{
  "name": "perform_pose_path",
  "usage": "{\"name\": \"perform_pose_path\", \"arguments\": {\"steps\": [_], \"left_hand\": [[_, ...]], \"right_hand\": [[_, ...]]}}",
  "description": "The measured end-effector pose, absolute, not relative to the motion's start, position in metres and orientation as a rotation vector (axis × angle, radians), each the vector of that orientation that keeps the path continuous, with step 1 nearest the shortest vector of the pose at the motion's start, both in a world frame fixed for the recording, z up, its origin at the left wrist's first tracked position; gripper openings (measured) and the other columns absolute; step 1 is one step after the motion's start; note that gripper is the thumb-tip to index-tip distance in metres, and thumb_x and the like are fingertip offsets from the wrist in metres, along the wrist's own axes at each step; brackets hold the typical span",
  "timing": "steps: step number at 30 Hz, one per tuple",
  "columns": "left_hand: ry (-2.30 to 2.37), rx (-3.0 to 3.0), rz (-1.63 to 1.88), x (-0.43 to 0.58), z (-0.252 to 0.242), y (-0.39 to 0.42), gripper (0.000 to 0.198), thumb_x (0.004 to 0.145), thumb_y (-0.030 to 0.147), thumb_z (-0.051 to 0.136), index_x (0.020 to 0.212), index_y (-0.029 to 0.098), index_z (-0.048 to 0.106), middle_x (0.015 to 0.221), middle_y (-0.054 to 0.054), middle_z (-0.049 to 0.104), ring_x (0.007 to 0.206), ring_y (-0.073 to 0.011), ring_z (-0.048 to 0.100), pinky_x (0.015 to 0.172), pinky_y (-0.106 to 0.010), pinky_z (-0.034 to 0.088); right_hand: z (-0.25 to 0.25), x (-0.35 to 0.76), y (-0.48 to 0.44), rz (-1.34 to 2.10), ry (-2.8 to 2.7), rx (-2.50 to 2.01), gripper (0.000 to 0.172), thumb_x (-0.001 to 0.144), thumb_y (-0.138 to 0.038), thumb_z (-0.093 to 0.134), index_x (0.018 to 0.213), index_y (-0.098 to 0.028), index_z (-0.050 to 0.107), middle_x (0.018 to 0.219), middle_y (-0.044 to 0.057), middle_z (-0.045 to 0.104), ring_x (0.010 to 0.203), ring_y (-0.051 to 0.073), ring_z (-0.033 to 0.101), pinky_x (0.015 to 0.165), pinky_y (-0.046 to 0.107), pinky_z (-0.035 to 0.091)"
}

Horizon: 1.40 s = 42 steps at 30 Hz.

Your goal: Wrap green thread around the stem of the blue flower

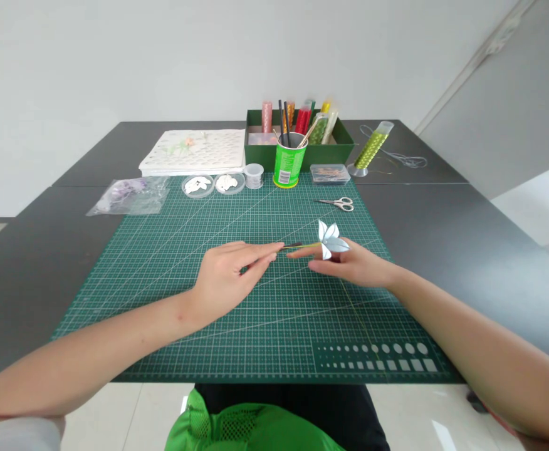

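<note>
My left hand pinches the end of a thin stem between thumb and fingertips, over the cutting mat. The stem is yellow-green, with a dark stretch near those fingertips. At its other end is an artificial flower with pale blue-white, dark-lined petals, lying sideways in front of my right hand. The right index finger stretches out just under the stem, with another finger apart below it. Whether it touches the stem I cannot tell. A fine yellowish thread runs from below the right hand across the mat toward its front edge.
Scissors lie on the green cutting mat. Behind stand a green can of sticks, a clear box, dishes of white pieces and a thread spool. A dark green box, paper stack and plastic bag are farther off.
</note>
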<state>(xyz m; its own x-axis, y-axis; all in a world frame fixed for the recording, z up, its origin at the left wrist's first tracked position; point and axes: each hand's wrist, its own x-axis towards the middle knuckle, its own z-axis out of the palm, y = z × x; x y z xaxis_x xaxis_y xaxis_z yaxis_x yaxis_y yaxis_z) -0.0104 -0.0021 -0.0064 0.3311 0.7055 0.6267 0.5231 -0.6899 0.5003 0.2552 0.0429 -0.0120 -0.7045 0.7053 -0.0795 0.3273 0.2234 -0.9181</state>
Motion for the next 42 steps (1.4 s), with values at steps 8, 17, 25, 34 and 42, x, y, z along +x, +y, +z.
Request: {"name": "perform_pose_path", "arguments": {"steps": [8,17,25,34,42], "left_hand": [[1.118,2.042,1.239,-0.012,-0.01,0.002,0.018,0.092,0.021,0.074,0.108,0.023,0.083,0.092,0.0,0.083,0.079,-0.0175,0.08,0.066,-0.024,0.065],[1.134,1.836,1.11,-0.006,-0.008,-0.002,0.02,0.091,0.023,0.072,0.108,0.022,0.083,0.088,-0.002,0.083,0.078,-0.0181,0.08,0.068,-0.024,0.065],[1.139,1.721,1.168,0.008,-0.008,-0.009,0.018,0.092,0.023,0.072,0.106,0.021,0.083,0.093,-0.002,0.084,0.08,-0.0178,0.079,0.071,-0.025,0.063],[1.163,1.638,1.236,0.034,-0.003,-0.01,0.024,0.091,0.023,0.072,0.113,0.018,0.078,0.09,-0.002,0.083,0.08,-0.0164,0.079,0.072,-0.024,0.06],[1.177,1.72,1.195,0.036,-0.002,-0.008,0.013,0.091,0.027,0.072,0.101,0.02,0.078,0.089,0.0,0.083,0.081,-0.017,0.079,0.073,-0.025,0.06]], "right_hand": [[-0.022,0.278,0.082,0.972,-1.452,-1.509,0.028,0.096,-0.044,0.054,0.078,-0.022,0.051,0.06,-0.004,0.038,0.055,0.014,0.037,0.057,0.03,0.034],[-0.017,0.233,0.031,0.955,-1.935,-1.001,0.041,0.088,-0.019,0.051,0.128,-0.026,0.06,0.136,0.009,0.062,0.134,0.027,0.054,0.116,0.05,0.041],[-0.018,0.199,-0.005,1.399,-1.563,-0.868,0.017,0.094,-0.028,0.054,0.105,-0.022,0.064,0.074,0.0,0.058,0.063,0.013,0.051,0.055,0.026,0.043],[-0.01,0.199,-0.009,1.206,-1.231,-1.005,0.025,0.087,-0.043,0.072,0.092,-0.02,0.066,0.053,-0.009,0.036,0.047,0.007,0.021,0.044,0.024,0.018],[-0.006,0.21,-0.003,1.168,-1.19,-1.029,0.027,0.084,-0.044,0.075,0.088,-0.018,0.076,0.051,-0.008,0.035,0.047,0.007,0.021,0.043,0.024,0.018]]}}
